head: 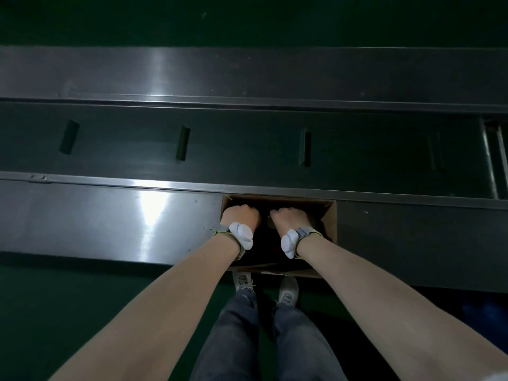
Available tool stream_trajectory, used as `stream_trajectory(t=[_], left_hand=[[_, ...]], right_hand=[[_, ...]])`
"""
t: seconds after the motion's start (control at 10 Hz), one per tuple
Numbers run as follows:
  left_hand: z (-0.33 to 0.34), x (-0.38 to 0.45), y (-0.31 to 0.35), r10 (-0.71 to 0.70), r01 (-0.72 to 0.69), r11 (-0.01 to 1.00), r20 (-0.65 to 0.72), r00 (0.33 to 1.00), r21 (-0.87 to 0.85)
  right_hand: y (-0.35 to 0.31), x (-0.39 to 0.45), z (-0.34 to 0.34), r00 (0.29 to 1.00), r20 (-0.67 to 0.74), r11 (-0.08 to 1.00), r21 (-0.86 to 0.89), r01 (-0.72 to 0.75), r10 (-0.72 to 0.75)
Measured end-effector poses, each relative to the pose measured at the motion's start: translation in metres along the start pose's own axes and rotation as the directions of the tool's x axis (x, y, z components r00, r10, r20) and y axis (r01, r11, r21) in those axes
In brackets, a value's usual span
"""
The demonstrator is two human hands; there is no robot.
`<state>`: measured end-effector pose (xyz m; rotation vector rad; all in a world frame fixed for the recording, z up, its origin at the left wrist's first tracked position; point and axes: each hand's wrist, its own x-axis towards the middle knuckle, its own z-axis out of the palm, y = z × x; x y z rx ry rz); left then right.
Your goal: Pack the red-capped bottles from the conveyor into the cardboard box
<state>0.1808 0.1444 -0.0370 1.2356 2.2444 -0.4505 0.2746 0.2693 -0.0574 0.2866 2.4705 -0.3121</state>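
Hands (240, 215) knuckles-up inside cardboard box (331, 221)

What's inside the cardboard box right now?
Both hands, left and right, reach down into the box, fingers curled out of sight. A faint red patch shows low in the dark interior. Whether bottles are there cannot be told; hands and shadow cover the rest.

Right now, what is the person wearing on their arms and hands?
Both forearms are bare, with no sleeves and no gloves. Each wrist carries a grey strap with a yellow-green edge, holding a white rounded pod on its upper side: one behind the left hand and one behind the right hand. No cables or markings show. The fingers are hidden inside the cardboard box.
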Motion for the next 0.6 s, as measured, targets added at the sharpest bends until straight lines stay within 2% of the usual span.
stream_trajectory(t=[0.2,0.3,0.4,0.6], left_hand=[[-0.002,-0.007,0.01,-0.008,0.008,0.999,0.012,1.0,0.043],[-0.019,-0.017,0.012,-0.036,0.036,0.997,-0.001,0.999,0.071],[-0.041,-0.032,0.012,-0.077,0.077,0.997,-0.025,0.997,0.025],[-0.096,-0.064,0.006,-0.133,0.134,0.991,-0.124,0.983,-0.002]], right_hand=[[-0.005,-0.011,-0.007,0.999,0.047,1.0,-0.012,-0.004,0.004],[-0.007,-0.023,-0.018,0.999,0.034,0.999,0.038,-0.023,0.022],[-0.01,-0.041,-0.037,0.999,0.046,0.999,0.046,-0.018,0.016],[-0.014,-0.077,-0.087,0.999,-0.033,1.0,-0.013,-0.023,0.022]])
